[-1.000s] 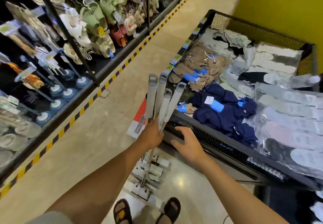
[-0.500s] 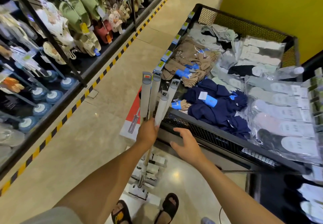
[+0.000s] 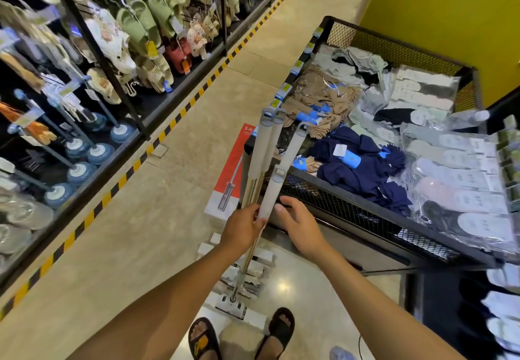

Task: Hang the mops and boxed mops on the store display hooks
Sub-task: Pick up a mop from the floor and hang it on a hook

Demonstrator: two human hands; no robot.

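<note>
A shop: racks of tagged slippers [image 3: 135, 30], sock bin [image 3: 394, 123].

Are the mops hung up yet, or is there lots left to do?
Done: nothing that I can see; the rack shows slippers and plungers, no mops. In hand: the left hand grips a bundle of mop handles, and the right hand is open beside them. Left: hanging all these mops, plus the red boxed mop beside the bin.
</note>
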